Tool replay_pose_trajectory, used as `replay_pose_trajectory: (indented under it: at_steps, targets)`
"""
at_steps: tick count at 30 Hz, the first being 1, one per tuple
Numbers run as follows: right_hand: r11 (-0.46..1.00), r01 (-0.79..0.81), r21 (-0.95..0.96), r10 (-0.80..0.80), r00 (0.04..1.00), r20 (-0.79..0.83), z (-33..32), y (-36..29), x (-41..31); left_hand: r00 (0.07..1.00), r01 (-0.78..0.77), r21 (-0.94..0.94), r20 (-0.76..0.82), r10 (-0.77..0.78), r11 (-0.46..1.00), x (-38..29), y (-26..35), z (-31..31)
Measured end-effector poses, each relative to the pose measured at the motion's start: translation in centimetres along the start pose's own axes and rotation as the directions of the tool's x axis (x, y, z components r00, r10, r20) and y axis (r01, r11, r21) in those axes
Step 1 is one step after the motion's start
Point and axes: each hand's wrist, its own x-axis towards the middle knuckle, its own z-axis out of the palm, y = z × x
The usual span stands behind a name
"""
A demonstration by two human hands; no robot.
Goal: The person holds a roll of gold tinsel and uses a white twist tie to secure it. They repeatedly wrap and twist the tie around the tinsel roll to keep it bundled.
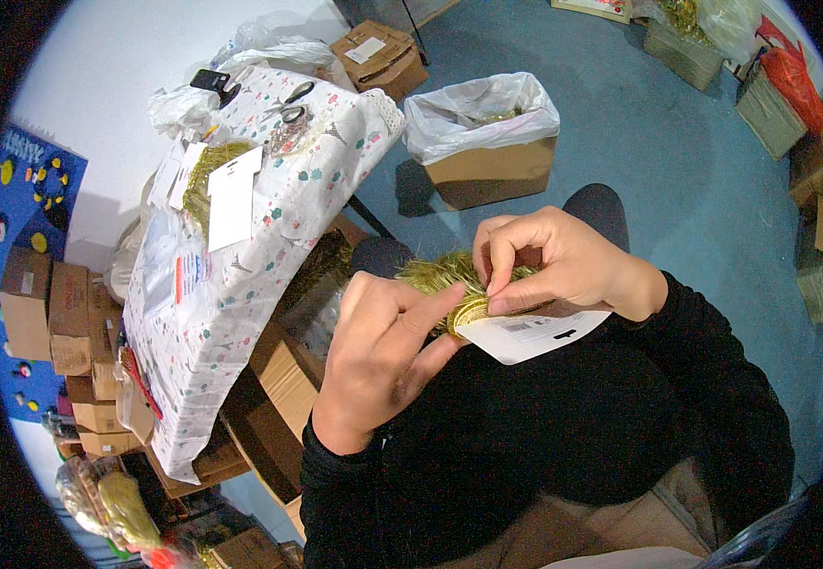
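Note:
Over my lap I hold a bundle of gold tinsel fringe [431, 273] with a folded gold braided band [469, 313] along its edge. A white printed hang card [536, 336] lies against the band, with a slot near its lower edge. My left hand [390, 341] grips the band and card at the near end, thumb below and index finger above. My right hand [550, 263] pinches the band's top with thumb and fingertips. What lies beneath the right fingers is partly hidden.
On the table's patterned cloth [290, 213], left, lie another gold fringe [205, 178], a blank white card [235, 199], black-handled scissors [294, 107] and plastic sleeves [169, 263]. A bag-lined cardboard box [493, 167] stands ahead on the floor. An open carton [283, 377] sits beside my left arm.

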Motion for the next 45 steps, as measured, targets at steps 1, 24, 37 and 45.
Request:
replay_pose_trajectory:
  at_steps: [1,24,37,45]
  targets:
    - [1.0,0.01,-0.018,-0.01,1.0,0.001,0.0,0.0,0.1,1.0,-0.011,0.002,0.019,0.011,1.0,0.1,-0.1,-0.1]
    - [0.964,-0.134,-0.229,0.127,0.991,-0.046,-0.2,-1.3,-0.1,0.999,-0.041,-0.083,0.001,0.042,0.996,0.4,-0.5,0.7]
    - [0.989,0.024,0.147,0.049,0.881,-0.471,0.4,-1.7,1.4,0.83,-0.111,0.089,-0.54,0.142,0.99,3.5,-3.2,5.5]
    - [0.911,0.253,0.326,0.008,0.78,-0.626,0.0,-2.5,3.0,0.802,-0.08,0.135,-0.58,0.144,0.988,4.7,-2.7,7.5]
